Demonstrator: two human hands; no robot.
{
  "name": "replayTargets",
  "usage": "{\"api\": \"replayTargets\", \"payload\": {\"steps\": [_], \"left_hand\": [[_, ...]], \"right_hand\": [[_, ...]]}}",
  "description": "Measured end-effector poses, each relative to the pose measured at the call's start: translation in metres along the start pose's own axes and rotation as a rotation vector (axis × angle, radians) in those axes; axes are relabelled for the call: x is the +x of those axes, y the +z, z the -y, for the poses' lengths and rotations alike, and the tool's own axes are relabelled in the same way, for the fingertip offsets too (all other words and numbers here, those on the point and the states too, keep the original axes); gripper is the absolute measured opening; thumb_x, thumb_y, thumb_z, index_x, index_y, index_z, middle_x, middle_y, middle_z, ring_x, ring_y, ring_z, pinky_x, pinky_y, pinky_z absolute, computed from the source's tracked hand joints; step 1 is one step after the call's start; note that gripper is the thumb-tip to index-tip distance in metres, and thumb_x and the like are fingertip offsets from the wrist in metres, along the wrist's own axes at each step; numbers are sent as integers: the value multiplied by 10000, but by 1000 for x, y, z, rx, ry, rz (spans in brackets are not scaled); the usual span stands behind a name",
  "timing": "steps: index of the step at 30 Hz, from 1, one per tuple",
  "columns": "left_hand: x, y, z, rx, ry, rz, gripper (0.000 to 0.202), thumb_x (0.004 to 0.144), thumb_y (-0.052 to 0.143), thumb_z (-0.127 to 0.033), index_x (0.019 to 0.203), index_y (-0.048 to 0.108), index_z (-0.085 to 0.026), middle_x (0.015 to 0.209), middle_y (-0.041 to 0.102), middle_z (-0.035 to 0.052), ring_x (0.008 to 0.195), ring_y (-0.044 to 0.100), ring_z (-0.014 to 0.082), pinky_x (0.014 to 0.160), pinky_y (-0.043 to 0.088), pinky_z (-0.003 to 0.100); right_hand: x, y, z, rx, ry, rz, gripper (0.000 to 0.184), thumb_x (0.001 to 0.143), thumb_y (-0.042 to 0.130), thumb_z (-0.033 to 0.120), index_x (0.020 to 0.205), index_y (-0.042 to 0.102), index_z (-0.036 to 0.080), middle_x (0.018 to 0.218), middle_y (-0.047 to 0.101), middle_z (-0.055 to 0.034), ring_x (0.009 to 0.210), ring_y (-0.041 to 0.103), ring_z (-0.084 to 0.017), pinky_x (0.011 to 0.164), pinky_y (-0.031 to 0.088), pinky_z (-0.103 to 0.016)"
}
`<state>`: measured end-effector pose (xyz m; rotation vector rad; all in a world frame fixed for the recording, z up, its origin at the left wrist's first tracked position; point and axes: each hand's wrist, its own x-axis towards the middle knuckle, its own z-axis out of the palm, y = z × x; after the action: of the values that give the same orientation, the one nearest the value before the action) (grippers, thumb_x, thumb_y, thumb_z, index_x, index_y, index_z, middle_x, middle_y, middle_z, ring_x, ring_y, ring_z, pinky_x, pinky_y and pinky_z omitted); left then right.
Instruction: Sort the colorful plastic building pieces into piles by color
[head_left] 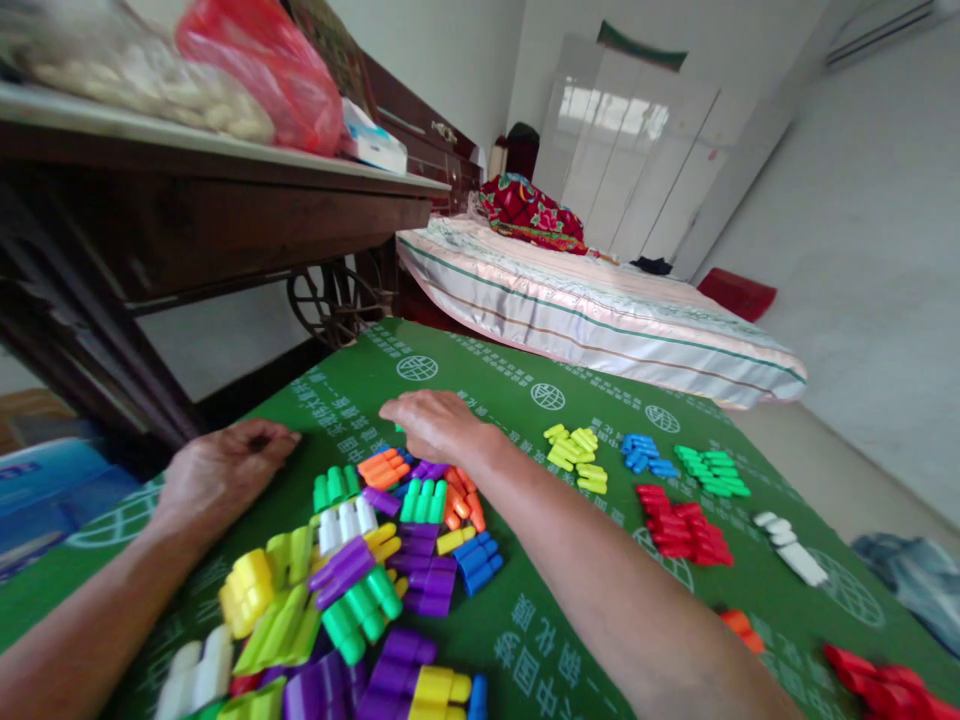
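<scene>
Your left hand loosely curled, left of multicoloured heap of ribbed plastic blocks on green printed table; cannot tell if pinching anything. Your right hand over heap's far end, fingertips bent down, grip hidden, cannot tell. Farther right, separate clusters: yellow-green blocks, blue blocks, bright green blocks, red blocks.
</scene>
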<state>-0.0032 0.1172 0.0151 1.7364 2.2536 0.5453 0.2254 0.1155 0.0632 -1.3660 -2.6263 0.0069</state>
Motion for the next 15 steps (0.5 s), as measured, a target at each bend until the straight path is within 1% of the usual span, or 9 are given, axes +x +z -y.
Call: {"api": "replayTargets", "payload": {"steps": [2, 3, 6, 7, 9, 12, 15], "left_hand": [[0, 0, 0, -2, -4, -5, 407, 722, 417, -498, 919, 643, -223, 687, 658, -17, 671, 599, 176, 542, 391, 237], [0, 0, 0, -2, -3, -7, 404, 721, 420, -496, 917, 646, -225, 674, 656, -18, 668, 599, 177, 542, 390, 237], [-1, -1, 0, -3, 4, -11, 398, 725, 422, -494, 918, 647, -229, 644, 645, -20, 656, 594, 179, 539, 387, 239], [-1, -1, -1, 1, 2, -11, 397, 729, 420, -493, 918, 647, -229, 645, 644, -19, 655, 592, 180, 539, 388, 240], [-1, -1, -2, 20, -8, -8, 400, 737, 411, -494, 918, 648, -227, 665, 646, -12, 660, 590, 184, 540, 388, 243], [0, -1, -2, 47, -5, -13, 415, 741, 407, -506, 927, 649, -224, 729, 654, 3, 687, 590, 193, 550, 391, 251], [2, 0, -2, 54, -9, -23, 404, 734, 420, -506, 922, 644, -227, 773, 659, 6, 717, 593, 197, 569, 397, 251]], "right_hand": [[-17, -15, -18, -30, -8, -38, 401, 762, 490, 99, 1103, 610, 272, 1094, 669, 62, 997, 603, -128, 801, 426, -187], [-29, -22, -30, -42, 2, -50, 411, 758, 502, 102, 1126, 597, 257, 1112, 660, 40, 1008, 599, -139, 816, 430, -200], [-73, -39, -84, -74, 83, -71, 406, 739, 579, 130, 1138, 592, 201, 1187, 622, -35, 1080, 570, -191, 900, 421, -263], [-91, -42, -106, -92, 147, -72, 397, 726, 597, 123, 1117, 607, 190, 1175, 630, -50, 1077, 575, -204, 910, 422, -283], [-130, -45, -148, -179, 343, 21, 405, 721, 601, 126, 1112, 615, 229, 1179, 633, -30, 1069, 583, -205, 904, 435, -297], [-187, -44, -202, -319, 533, 172, 456, 711, 586, 124, 1150, 610, 247, 1197, 628, -35, 1099, 570, -213, 906, 440, -298], [-232, -40, -236, -413, 595, 313, 505, 697, 552, 77, 1167, 609, 253, 1191, 631, -47, 1110, 567, -212, 910, 435, -294]]}}
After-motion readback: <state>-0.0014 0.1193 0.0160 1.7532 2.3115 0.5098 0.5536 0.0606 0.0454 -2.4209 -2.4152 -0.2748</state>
